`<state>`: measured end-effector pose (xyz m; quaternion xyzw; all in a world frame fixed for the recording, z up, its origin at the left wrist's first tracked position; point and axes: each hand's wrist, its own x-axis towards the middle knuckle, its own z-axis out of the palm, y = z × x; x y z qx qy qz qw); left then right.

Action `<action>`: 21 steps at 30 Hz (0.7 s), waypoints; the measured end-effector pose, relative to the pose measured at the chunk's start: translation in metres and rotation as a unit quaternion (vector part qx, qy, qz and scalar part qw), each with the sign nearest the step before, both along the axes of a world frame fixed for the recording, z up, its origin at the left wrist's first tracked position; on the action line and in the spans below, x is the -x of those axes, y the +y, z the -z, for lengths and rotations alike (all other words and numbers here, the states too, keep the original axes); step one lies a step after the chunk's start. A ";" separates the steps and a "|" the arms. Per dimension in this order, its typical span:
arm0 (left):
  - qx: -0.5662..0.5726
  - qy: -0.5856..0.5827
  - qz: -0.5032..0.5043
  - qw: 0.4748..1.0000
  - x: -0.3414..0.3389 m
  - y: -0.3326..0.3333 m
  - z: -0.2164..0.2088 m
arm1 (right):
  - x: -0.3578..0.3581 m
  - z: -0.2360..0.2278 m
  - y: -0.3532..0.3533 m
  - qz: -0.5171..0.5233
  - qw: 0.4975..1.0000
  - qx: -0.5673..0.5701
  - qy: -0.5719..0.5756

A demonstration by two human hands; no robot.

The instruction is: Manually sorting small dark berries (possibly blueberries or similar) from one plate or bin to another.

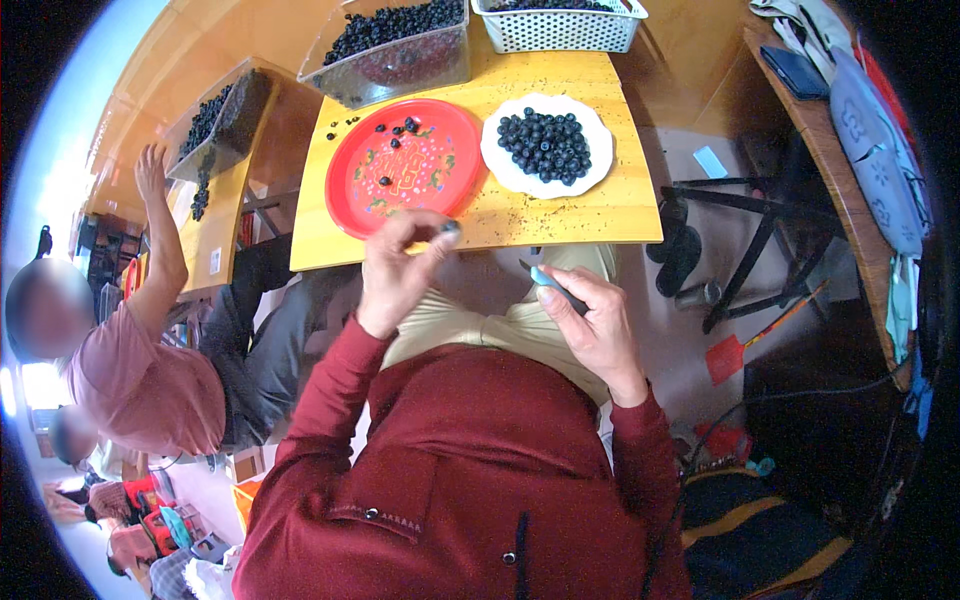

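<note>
My left hand is raised just past the near edge of the yellow table, thumb and fingertips pinching a dark round berry. To its right, my right hand is closed around a small knife with a light blue and dark handle. The short blade points up and left, apart from the berry. On the table, a red round plate with printed patterns carries several scattered dark berries. Beside it, a white scalloped plate holds a heap of dark blue berries.
At the table's back stand a clear bin and a white perforated basket, both with dark berries. Dark crumbs lie over the tabletop. At left, a person in pink reaches toward another berry bin. A wooden bench borders the right.
</note>
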<state>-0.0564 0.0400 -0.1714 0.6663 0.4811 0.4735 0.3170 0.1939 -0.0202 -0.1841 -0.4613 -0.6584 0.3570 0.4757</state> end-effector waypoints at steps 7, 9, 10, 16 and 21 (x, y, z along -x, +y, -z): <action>-0.102 0.276 -0.118 0.948 0.063 0.075 -0.008 | -0.012 0.014 -0.009 0.044 0.998 0.027 0.042; -0.113 0.295 -0.116 0.942 0.060 0.080 -0.009 | -0.015 0.017 -0.011 0.056 0.997 0.025 0.040; -0.114 0.295 -0.115 0.942 0.051 0.081 -0.008 | -0.017 0.017 -0.012 0.058 0.997 0.024 0.040; -0.179 0.285 0.099 0.936 -0.045 0.077 -0.003 | -0.026 0.021 -0.016 0.086 0.996 0.027 0.005; -0.206 0.334 0.148 0.908 -0.092 0.085 -0.001 | -0.034 0.026 -0.022 0.099 0.994 0.051 0.021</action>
